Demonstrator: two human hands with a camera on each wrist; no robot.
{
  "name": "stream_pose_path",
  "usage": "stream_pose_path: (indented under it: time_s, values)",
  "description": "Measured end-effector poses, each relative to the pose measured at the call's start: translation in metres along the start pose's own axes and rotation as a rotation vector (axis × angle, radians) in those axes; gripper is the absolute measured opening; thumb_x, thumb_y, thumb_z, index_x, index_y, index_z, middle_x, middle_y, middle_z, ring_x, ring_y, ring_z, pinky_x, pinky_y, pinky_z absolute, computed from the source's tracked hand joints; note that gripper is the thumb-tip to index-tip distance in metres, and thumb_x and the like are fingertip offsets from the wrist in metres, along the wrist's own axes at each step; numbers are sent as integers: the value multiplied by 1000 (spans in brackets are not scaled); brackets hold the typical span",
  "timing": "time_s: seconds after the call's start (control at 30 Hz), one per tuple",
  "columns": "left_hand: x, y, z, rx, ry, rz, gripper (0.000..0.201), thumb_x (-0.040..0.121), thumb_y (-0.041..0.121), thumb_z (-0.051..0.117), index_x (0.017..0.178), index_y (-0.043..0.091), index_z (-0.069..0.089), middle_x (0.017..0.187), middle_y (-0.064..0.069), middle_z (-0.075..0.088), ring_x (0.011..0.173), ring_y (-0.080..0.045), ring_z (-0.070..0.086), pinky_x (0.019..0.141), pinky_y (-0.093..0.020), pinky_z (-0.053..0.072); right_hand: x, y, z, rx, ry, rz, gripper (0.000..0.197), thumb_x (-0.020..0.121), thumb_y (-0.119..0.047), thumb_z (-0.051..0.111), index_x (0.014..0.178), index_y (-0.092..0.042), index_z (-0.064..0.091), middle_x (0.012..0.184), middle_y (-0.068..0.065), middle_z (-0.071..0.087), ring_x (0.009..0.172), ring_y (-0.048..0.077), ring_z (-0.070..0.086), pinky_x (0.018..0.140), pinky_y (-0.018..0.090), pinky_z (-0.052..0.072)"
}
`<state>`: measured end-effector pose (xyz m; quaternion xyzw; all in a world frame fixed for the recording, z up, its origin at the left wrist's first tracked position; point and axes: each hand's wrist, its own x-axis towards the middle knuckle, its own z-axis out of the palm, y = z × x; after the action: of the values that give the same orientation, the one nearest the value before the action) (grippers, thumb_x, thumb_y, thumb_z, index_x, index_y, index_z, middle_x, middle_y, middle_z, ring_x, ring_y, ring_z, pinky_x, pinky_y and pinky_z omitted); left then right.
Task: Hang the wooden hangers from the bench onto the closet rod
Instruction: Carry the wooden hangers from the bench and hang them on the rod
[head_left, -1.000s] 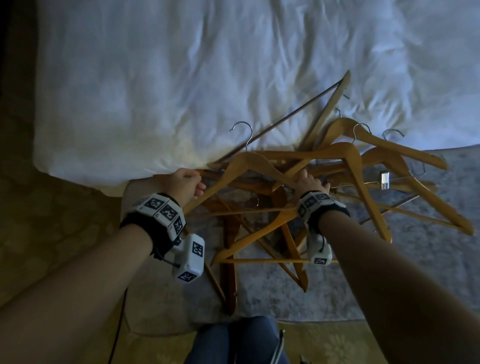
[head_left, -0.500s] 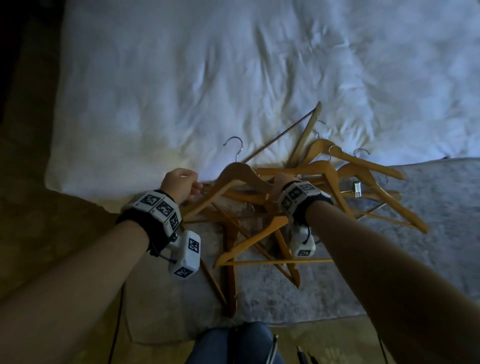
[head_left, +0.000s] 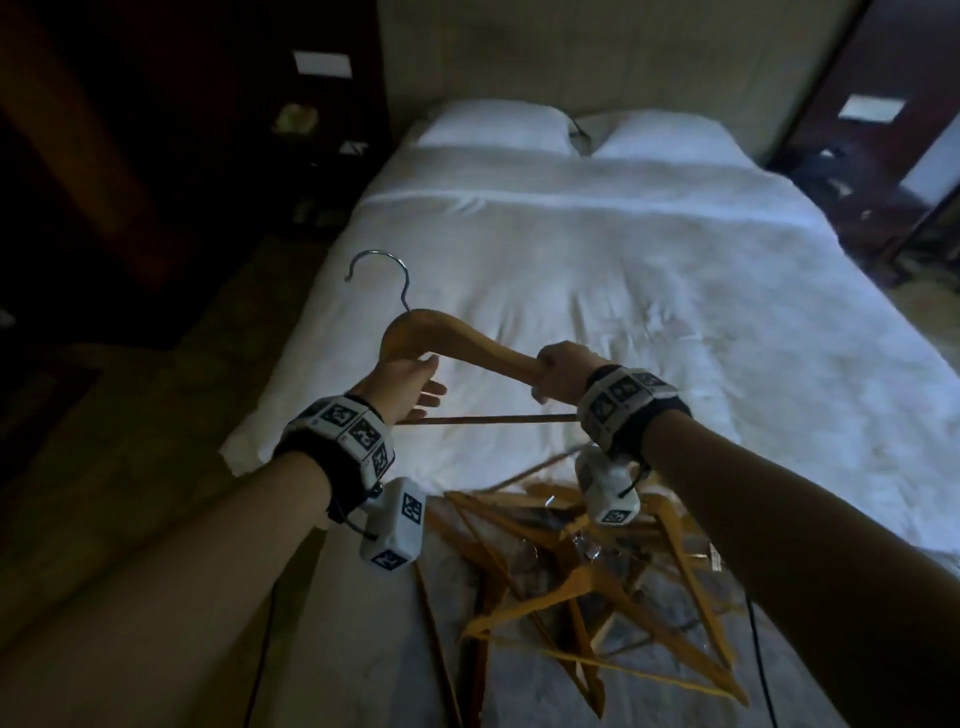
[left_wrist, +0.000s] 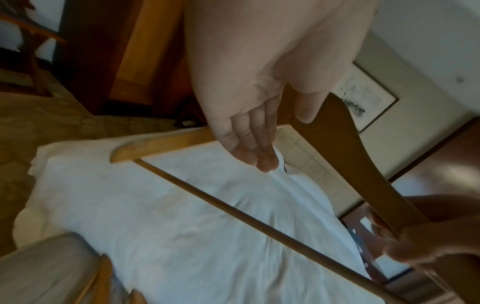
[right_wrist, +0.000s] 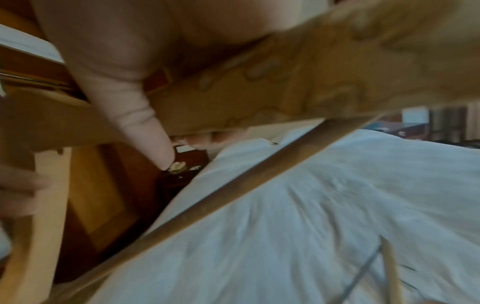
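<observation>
The right hand (head_left: 563, 371) is clenched round one wooden arm of the lifted hanger (head_left: 467, 343), near where that arm meets the crossbar, while the left hand (head_left: 410, 387) is released, its fingers (left_wrist: 255, 144) straight and lying against the other arm just below the neck, thumb on the far side. The hanger is in the air over the foot edge of the bed (head_left: 649, 270), steel hook (head_left: 376, 275) uppermost and turned left. To carry this step well, I judge that the left hand should curl round the neck under the hook, so the hook can be aimed at the closet rod, which no view shows. Below, the pile of hangers (head_left: 587, 582) lies tangled across the tabletop (head_left: 363, 649) at its bed-side edge; lifting straight up should keep the crossbar from snagging them.
</observation>
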<state>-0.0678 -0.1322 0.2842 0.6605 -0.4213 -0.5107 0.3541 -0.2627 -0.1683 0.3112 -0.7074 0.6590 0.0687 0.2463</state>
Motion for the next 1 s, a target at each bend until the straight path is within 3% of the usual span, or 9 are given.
stream_pose_path:
  time_s: [0.1,0.23,0.33,0.47,0.6,0.73,0.8,0.9,1.0]
  values:
    - [-33,19,-34,-42,113,73,27,99,34,41,107,13,56,95,-2,66,79,-13,61,72,-26,49,-11,-50,-17,24,0,-195,25,80,-17,65,104,-9,63,96,4,54,90,20,50,82,30,43]
    - [-86,24,-101,-149,319,98,24,99,30,43,96,13,59,103,-4,65,92,-18,61,72,-26,49,-25,-133,-14,115,-33,-412,12,80,-18,68,82,-14,57,86,1,54,91,23,52,87,34,46]
    - [-132,11,-159,-321,470,116,16,96,27,50,89,18,61,101,-3,67,96,-18,63,84,-31,50,-48,-199,8,170,-80,-560,24,81,-24,69,99,-11,60,85,1,55,89,22,54,80,31,44]
    - [-200,-14,-235,-477,689,166,10,92,25,58,93,16,62,97,-2,65,87,-12,63,76,-23,51,-94,-282,47,257,-176,-733,39,84,-26,66,118,-11,56,89,0,54,84,17,53,63,22,39]
    - [-273,-37,-303,-460,919,257,5,90,18,60,90,13,62,90,-3,66,79,-12,64,73,-22,51,-150,-364,76,197,-249,-915,37,86,-29,63,118,-14,54,98,0,55,90,16,54,65,20,40]
    - [-352,-66,-371,-402,1023,309,9,92,19,58,90,11,63,84,-3,67,78,-13,64,80,-28,49,-213,-448,112,166,-270,-1052,30,84,-32,66,105,-12,61,93,4,62,90,20,59,75,29,46]
    - [-392,-84,-406,-396,1076,319,13,92,23,59,88,11,64,84,-2,67,81,-13,65,80,-28,50,-247,-490,134,199,-311,-1097,23,84,-27,67,99,-11,60,82,0,60,80,16,59,66,24,45]
    - [-452,-111,-462,-423,1116,326,22,90,31,60,97,10,63,96,-4,68,89,-12,66,85,-27,50,-300,-555,163,240,-318,-1133,21,83,-23,69,96,-10,61,75,-1,59,70,12,56,58,20,43]
    - [-508,-139,-521,-432,1156,336,38,89,36,60,113,6,58,111,-7,66,98,-14,65,87,-28,50,-349,-622,189,276,-322,-1169,24,80,-21,71,97,-5,64,83,6,66,79,17,62,63,22,49]
